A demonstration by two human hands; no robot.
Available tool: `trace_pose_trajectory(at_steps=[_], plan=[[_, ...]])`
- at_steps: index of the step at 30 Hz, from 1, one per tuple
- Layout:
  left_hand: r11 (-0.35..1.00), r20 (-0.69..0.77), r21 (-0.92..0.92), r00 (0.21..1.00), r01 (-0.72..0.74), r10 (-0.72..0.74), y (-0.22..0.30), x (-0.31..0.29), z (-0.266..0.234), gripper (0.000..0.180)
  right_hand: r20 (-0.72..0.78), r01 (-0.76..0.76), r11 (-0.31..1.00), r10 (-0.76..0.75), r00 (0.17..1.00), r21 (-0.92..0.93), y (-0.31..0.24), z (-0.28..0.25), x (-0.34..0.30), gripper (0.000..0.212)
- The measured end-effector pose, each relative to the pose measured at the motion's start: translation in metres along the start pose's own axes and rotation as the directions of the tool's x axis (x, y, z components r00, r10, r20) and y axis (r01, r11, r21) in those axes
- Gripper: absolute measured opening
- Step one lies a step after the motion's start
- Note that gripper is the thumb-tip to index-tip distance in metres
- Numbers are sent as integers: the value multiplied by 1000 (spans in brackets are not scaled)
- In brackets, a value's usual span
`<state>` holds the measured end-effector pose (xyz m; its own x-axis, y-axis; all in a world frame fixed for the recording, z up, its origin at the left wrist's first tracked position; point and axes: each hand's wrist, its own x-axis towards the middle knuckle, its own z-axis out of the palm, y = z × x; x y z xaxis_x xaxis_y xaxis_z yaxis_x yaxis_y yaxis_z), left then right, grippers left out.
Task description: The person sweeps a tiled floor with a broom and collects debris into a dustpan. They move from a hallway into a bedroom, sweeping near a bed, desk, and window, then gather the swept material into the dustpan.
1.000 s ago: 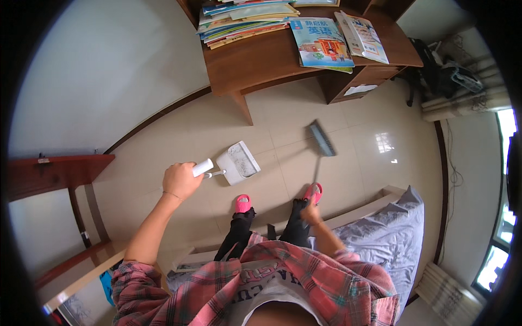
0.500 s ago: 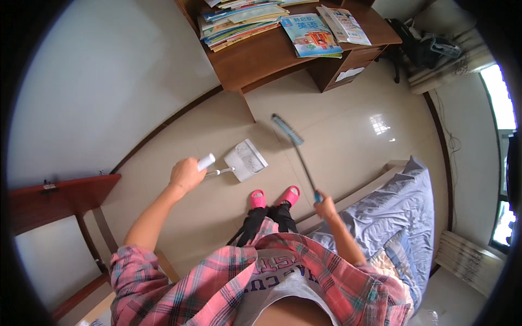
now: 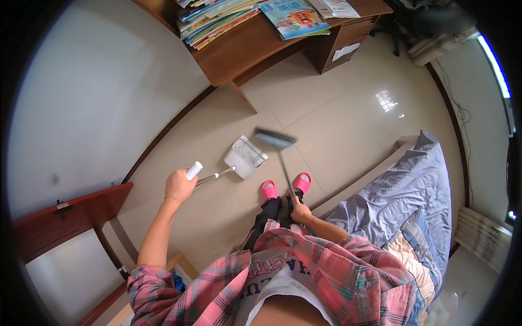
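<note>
My left hand (image 3: 179, 186) is closed round the white grip of a long-handled dustpan (image 3: 246, 157). The pan rests on the tiled floor, with grey debris showing in it. My right hand (image 3: 300, 212) is wrapped round the handle of a broom (image 3: 274, 138). The broom's blue-grey head with dark bristles is blurred by motion, just beyond and to the right of the pan's open edge. My feet in pink slippers (image 3: 302, 183) stand on the floor between the two tools.
Ahead is a brown desk (image 3: 234, 62) bearing stacked books (image 3: 217, 24). A bed with a grey-blue sheet (image 3: 391, 190) lies at the right. A red-brown wooden panel (image 3: 76, 217) stands at the left by the white wall (image 3: 119, 87). A dark chair (image 3: 397, 38) is at the far right.
The broom head has swung left and nearer, toward the dustpan, and turned more crosswise. My right hand has moved left toward my body. The left hand still grips the dustpan.
</note>
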<state>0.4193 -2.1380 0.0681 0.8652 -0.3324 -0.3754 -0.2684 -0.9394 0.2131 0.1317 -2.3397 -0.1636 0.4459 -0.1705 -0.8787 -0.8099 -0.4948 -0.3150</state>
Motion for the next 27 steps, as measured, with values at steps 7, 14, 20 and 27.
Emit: trace_pose_trajectory(at_steps=[7,14,20,27], plan=[[996,-2,-11,996,-86,86,-55,3,-1,22,-146,159,959,-128,981,233,54,-46,-91,54],[986,-19,19,986,-164,164,-56,-13,-12,22,-398,24,918,148,905,396,156,-62,-67,34],[977,61,98,981,-191,185,-57,0,-5,21,-476,-67,774,452,754,630,219,-130,-26,21],[980,-6,117,987,-160,162,-41,0,6,17,-537,83,620,597,596,780,290,-212,81,11]])
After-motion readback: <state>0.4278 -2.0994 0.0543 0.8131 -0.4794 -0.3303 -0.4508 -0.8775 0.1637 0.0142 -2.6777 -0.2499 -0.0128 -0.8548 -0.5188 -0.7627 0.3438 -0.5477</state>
